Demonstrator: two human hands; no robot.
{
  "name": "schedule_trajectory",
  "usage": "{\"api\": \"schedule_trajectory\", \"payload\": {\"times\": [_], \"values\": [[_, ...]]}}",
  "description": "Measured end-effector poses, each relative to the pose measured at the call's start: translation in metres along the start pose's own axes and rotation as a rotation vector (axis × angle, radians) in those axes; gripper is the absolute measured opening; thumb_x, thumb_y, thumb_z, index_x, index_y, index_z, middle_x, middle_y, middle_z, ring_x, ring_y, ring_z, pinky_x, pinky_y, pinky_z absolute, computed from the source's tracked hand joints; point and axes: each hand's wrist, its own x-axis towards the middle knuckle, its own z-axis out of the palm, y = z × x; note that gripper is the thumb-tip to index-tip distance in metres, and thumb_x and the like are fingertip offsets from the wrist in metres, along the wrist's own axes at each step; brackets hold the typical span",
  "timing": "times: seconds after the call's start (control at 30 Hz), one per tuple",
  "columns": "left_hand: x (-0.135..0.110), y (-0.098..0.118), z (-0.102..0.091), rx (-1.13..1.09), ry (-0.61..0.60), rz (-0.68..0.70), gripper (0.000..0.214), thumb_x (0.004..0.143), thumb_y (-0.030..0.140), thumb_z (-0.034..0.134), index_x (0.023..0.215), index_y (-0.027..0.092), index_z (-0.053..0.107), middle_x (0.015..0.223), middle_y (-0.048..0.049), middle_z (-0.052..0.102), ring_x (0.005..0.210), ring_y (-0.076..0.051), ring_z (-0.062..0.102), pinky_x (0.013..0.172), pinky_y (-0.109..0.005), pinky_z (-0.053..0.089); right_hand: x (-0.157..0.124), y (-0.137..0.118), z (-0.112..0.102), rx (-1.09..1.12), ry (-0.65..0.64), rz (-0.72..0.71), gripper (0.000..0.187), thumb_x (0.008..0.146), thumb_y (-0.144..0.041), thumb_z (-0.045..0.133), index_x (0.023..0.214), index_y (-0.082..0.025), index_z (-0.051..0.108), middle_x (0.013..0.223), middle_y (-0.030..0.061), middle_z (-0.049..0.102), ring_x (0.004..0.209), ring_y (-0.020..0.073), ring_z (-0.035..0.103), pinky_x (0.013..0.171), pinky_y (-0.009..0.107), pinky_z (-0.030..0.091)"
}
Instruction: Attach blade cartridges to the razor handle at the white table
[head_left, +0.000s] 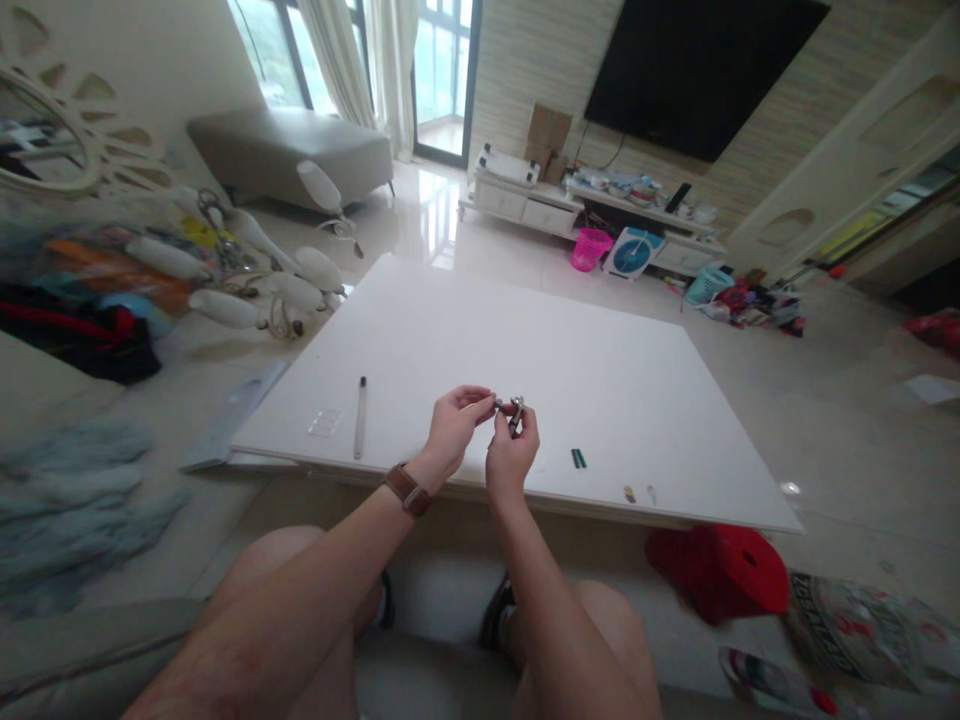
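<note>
Above the near edge of the white tabletop (540, 340), my two hands meet close together. My right hand (513, 455) is closed around a small silvery metal tool (517, 404) with a dark lower part; its exact kind is too small to make out. With fingertips pinched, my left hand (452, 425) grips a small dark piece (498, 403) right beside the tool. Whether the two pieces touch is unclear. To the right lie two small dark green strips (578, 458), a small brownish-gold piece (629, 494) and a small pale piece (652, 494).
Left on the tabletop are a long clear tube with a black cap (361, 420) and clear plastic packaging (323, 423). A lamp with several white shades (296, 292) stands past the left edge. A red stool (720, 575) sits below the right front corner, beside a printed sack (862, 625).
</note>
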Motion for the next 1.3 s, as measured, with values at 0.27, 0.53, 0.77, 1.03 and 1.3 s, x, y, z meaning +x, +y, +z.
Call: {"api": "schedule_trajectory", "payload": {"times": [0.27, 0.53, 0.77, 1.03, 1.3], "values": [[-0.001, 0.003, 0.001, 0.019, 0.018, 0.006, 0.030, 0.059, 0.021, 0.082, 0.083, 0.012, 0.067, 0.090, -0.0092, 0.074, 0.083, -0.017, 0.069, 0.084, -0.032, 0.053, 0.000, 0.006, -0.001, -0.058, -0.027, 0.036, 0.017, 0.086, -0.031, 0.053, 0.094, -0.018, 0.059, 0.090, 0.0041, 0.064, 0.086, 0.0183, 0.060, 0.077, 0.029, 0.048], [-0.001, 0.004, 0.001, 0.024, 0.016, 0.008, 0.030, 0.059, 0.021, 0.082, 0.084, 0.011, 0.066, 0.090, -0.0101, 0.074, 0.085, -0.018, 0.069, 0.085, -0.034, 0.054, 0.000, 0.000, 0.000, -0.015, 0.009, 0.009, 0.016, 0.082, -0.028, 0.061, 0.094, -0.018, 0.059, 0.095, 0.0036, 0.064, 0.082, 0.0149, 0.057, 0.075, 0.026, 0.047], [-0.001, 0.003, -0.001, 0.160, -0.054, 0.042, 0.027, 0.063, 0.021, 0.079, 0.086, 0.012, 0.067, 0.090, -0.0107, 0.074, 0.087, -0.020, 0.069, 0.082, -0.034, 0.055, 0.006, -0.001, -0.012, -0.202, -0.039, -0.056, 0.019, 0.081, -0.030, 0.066, 0.094, -0.016, 0.063, 0.083, -0.0005, 0.061, 0.056, 0.0092, 0.042, 0.055, 0.023, 0.038], [0.003, -0.004, -0.004, 0.448, -0.184, 0.098, 0.014, 0.068, 0.012, 0.069, 0.082, 0.014, 0.068, 0.080, -0.0070, 0.073, 0.080, -0.020, 0.070, 0.073, -0.030, 0.055, 0.015, -0.001, -0.044, -0.483, -0.234, -0.384, 0.007, 0.084, -0.020, 0.062, 0.079, -0.018, 0.067, 0.079, 0.0011, 0.062, 0.073, 0.0147, 0.056, 0.070, 0.027, 0.042], [-0.013, -0.013, 0.002, 0.898, -0.436, 0.145, 0.027, 0.081, 0.005, 0.055, 0.103, 0.017, 0.066, 0.103, -0.0103, 0.074, 0.096, -0.021, 0.070, 0.083, -0.031, 0.055, 0.022, 0.034, -0.085, -0.558, -0.264, -0.279, 0.011, 0.081, -0.025, 0.062, 0.078, -0.018, 0.070, 0.079, 0.0034, 0.070, 0.071, 0.0163, 0.061, 0.070, 0.027, 0.044]]}}
